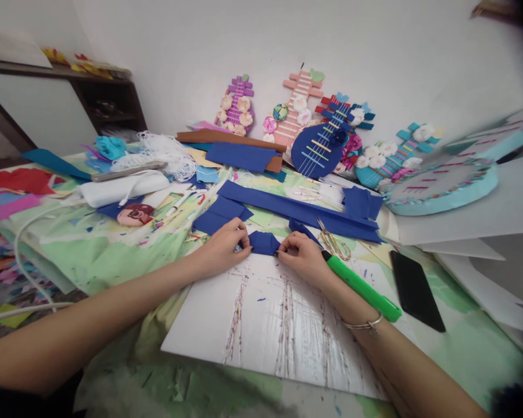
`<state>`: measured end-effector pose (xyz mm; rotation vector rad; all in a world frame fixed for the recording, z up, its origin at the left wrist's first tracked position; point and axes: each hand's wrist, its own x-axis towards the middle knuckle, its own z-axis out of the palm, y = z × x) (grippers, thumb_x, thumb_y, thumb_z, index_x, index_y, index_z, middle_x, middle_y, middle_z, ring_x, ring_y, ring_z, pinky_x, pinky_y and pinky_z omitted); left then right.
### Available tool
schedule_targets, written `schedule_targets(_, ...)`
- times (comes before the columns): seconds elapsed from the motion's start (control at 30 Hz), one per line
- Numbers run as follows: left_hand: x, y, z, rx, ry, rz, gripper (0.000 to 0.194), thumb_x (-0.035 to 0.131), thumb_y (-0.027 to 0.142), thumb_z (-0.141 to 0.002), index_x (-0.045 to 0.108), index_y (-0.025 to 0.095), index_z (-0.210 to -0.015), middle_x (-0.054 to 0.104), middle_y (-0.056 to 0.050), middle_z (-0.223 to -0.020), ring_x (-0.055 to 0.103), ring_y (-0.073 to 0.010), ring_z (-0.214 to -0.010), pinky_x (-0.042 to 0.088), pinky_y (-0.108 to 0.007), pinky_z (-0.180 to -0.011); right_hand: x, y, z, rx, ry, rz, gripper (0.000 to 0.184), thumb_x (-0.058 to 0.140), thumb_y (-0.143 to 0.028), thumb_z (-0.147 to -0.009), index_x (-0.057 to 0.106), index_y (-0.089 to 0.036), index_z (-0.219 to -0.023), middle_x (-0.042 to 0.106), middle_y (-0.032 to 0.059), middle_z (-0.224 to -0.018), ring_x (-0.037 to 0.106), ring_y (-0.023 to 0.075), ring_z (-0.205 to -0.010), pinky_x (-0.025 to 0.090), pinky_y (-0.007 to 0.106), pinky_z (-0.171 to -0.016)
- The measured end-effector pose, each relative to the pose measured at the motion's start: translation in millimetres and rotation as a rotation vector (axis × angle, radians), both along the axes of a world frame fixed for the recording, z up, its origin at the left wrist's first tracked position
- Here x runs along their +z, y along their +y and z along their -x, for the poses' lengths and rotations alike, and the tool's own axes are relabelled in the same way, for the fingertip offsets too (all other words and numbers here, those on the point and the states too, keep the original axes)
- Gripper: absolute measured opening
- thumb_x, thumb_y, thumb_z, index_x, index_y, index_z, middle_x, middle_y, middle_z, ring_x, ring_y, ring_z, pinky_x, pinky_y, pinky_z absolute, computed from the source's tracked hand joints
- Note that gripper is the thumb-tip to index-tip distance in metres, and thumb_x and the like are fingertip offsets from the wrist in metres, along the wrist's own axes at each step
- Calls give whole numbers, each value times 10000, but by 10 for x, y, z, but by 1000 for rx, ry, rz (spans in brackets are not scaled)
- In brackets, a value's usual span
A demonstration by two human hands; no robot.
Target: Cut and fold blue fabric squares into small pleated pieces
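Between my hands lies a small piece of dark blue paper (264, 242), at the far edge of a white board (261, 325) with brownish scored streaks. My left hand (224, 247) pinches its left end between thumb and fingers. The right end is pinched by my right hand (304, 256) in the same way. Just beyond my right hand rest gold-handled scissors (335, 242) and another dark blue strip (304, 229). A green marker (364, 287) with a black tip lies beside my right wrist.
A long folded blue strip (296, 210) stretches across the table behind my hands. To the right lies a black phone (416, 290). Decorated paper lutes (318, 148) lean on the wall. A white glue gun (124, 187), white string (161, 154) and paper scraps clutter the left.
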<state>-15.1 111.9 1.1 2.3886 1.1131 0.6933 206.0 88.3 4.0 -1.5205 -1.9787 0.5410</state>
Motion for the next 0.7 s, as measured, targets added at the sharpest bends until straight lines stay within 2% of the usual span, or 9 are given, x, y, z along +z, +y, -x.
schedule_targets(0.3, 30, -12, -2, 0, -1, 19, 133, 491, 217, -824, 541, 158, -716, 492, -51, -922, 521, -182, -848, 430, -335, -784, -21, 3, 20, 4, -26, -31, 65, 615, -136, -699, 630, -176, -649, 567, 10, -722, 511, 172, -760, 369, 327, -751)
schedule_targets(0.4, 38, -16, 1, -4, 6, 30, 136, 495, 225, -828, 538, 160, -717, 492, -51, -939, 523, -182, -853, 429, -337, -791, -25, 11, 14, 24, 17, -23, 83, 607, -125, -710, 620, -174, -644, 563, 2, -708, 497, 151, -707, 364, 307, -709)
schedule_targets(0.7, 23, -4, 8, -8, 6, 19, 136, 502, 241, -830, 551, 164, -730, 499, -52, -949, 524, -192, -872, 433, -346, -808, 7, 2, 11, 14, 6, -3, 96, 646, -83, -648, 651, -177, -630, 576, -1, -703, 502, 145, -691, 372, 297, -686)
